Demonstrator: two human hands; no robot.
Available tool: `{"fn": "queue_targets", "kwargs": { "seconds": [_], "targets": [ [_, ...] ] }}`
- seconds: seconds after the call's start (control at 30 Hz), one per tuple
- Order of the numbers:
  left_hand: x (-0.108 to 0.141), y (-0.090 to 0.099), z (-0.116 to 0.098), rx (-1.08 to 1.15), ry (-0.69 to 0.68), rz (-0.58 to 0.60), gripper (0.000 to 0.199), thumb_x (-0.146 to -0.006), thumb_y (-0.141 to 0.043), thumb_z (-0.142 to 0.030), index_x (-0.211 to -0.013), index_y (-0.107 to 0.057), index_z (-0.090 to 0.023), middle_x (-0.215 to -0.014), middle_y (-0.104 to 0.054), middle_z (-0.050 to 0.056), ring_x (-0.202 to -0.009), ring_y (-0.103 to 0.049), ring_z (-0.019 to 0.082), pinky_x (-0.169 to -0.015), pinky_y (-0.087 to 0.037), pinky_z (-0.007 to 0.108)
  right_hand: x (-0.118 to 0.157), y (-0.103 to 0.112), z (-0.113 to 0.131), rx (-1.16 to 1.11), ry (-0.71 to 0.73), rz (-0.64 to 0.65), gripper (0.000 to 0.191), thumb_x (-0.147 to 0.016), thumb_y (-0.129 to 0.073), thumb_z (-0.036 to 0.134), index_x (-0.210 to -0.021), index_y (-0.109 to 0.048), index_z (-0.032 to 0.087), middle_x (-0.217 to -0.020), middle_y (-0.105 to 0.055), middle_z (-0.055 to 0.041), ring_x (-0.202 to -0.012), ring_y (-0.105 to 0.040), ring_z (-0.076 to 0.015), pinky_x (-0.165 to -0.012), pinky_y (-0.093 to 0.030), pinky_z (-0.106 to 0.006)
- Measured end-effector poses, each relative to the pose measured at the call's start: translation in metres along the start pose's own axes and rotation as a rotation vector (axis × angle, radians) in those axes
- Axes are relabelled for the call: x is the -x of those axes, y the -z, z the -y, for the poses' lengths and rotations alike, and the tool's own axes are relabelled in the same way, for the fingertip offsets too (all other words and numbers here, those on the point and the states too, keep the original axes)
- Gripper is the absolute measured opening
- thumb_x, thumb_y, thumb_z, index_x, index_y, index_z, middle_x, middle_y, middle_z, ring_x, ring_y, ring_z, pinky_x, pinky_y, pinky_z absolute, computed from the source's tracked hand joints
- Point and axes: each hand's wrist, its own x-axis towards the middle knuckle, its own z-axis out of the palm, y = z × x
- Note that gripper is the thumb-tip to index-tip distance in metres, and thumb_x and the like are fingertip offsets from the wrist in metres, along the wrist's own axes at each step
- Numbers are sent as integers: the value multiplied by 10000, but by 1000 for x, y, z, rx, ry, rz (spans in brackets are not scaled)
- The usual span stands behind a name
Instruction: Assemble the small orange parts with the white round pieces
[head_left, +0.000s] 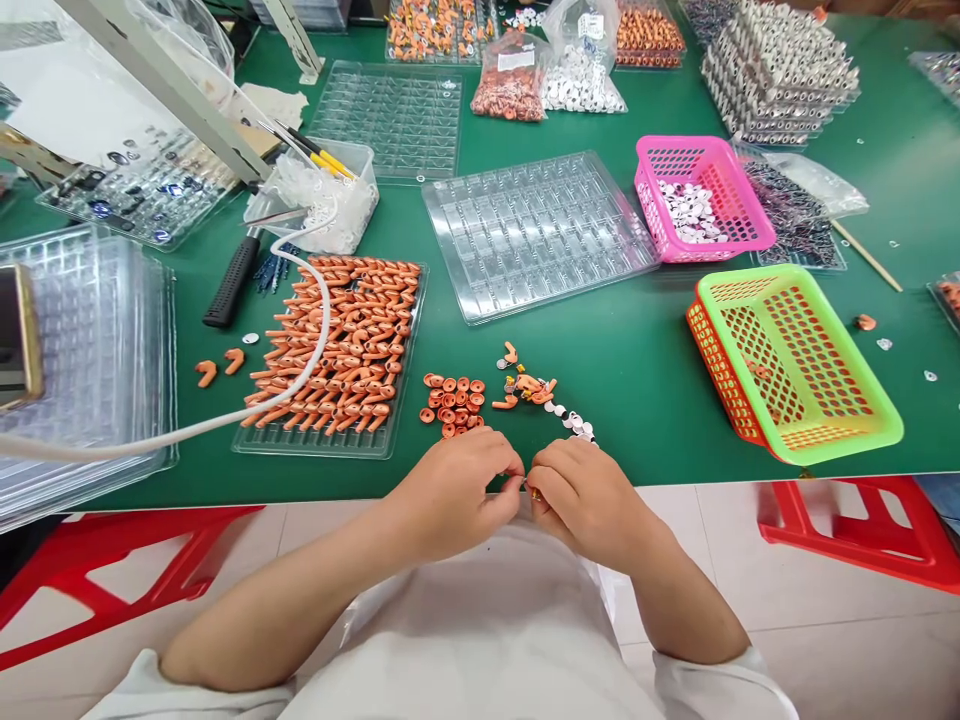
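Observation:
Both my hands meet at the table's front edge, fingertips almost touching. My left hand (474, 492) is closed in a pinch; whatever it holds is too small to name. My right hand (583, 495) is pinched too, with a small gold-coloured bit showing at its fingers. Just beyond my left hand lie small round orange caps (453, 400) in a cluster. Past my right hand are loose orange stem-shaped pieces (529, 388) and a short row of white discs (571, 420). To the left, a clear tray holds many orange stem-shaped pieces (349, 345).
An empty clear tray (540, 235) lies ahead. On the right are a pink basket (652, 215) with white parts and a green basket (847, 455). A white cable (187, 432) crosses the left side, near stacked trays (105, 330) and a black-handled tool (234, 282).

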Motion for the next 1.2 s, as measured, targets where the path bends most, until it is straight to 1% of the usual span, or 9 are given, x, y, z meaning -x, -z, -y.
{"fn": "queue_targets", "kwargs": {
  "seconds": [0.23,0.37,0.63,0.8,0.9,0.97,1.07,1.13,1.2],
  "targets": [
    [1,4,1,-67,-2,61,151,-851,-487,-148,-763,-609,-163,-729,-615,45,-699,-558,174,-629,-432,286,-2,-1,2,15,29,5,161,-887,-452,58,-826,-527,186,-740,-589,-41,-697,-493,-186,-607,-363,-329],
    [1,9,0,13,21,122,145,-876,-455,-153,-782,-563,-171,-765,-609,38,-713,-548,168,-639,-425,282,0,-4,0,-49,24,-35,153,-883,-454,64,-860,-532,194,-757,-590,-38,-714,-513,-189,-620,-396,-328],
    [-3,13,-1,312,159,170,114,-833,-474,-162,-728,-512,-188,-705,-569,-12,-631,-504,124,-562,-397,230,4,-16,-4,-153,35,-232,207,-847,-503,63,-951,-526,241,-809,-621,-38,-753,-567,-191,-641,-471,-332],
    [0,18,-1,321,189,84,124,-848,-474,-183,-733,-519,-187,-705,-573,-13,-651,-517,121,-597,-419,219,7,-16,1,-325,-58,-435,308,-796,-541,21,-995,-542,256,-843,-636,-37,-764,-619,-191,-643,-528,-351],
    [6,35,8,210,224,-59,146,-876,-468,-198,-746,-533,-187,-693,-596,-15,-641,-549,120,-596,-427,216,16,-12,2,-430,-163,-517,358,-781,-570,7,-1046,-577,248,-885,-658,-71,-773,-658,-218,-638,-558,-389],
    [10,54,22,48,290,-209,171,-900,-464,-228,-756,-545,-188,-693,-623,-11,-633,-579,126,-595,-433,223,23,-12,-1,-469,-187,-530,394,-774,-586,10,-1075,-590,266,-883,-666,-98,-765,-673,-254,-625,-574,-433],
    [12,92,50,-296,400,-426,161,-901,-487,-248,-776,-568,-185,-709,-660,-5,-635,-609,137,-611,-447,234,28,-16,-8,-486,-160,-529,403,-748,-617,1,-1049,-606,270,-818,-667,-149,-707,-671,-296,-528,-566,-439],
    [7,119,67,-564,495,-511,163,-889,-509,-270,-786,-590,-172,-716,-668,-14,-652,-618,129,-617,-443,217,27,-19,-10,-456,-129,-556,382,-736,-623,-3,-1017,-610,255,-791,-665,-163,-684,-673,-307,-507,-575,-438],
    [-3,147,82,-655,545,-555,241,-916,-435,-266,-794,-603,-143,-696,-642,-24,-662,-617,114,-610,-420,196,23,-20,-9,-423,-112,-577,347,-747,-610,6,-996,-606,248,-767,-662,-155,-661,-672,-300,-492,-579,-430]
  ]
}}
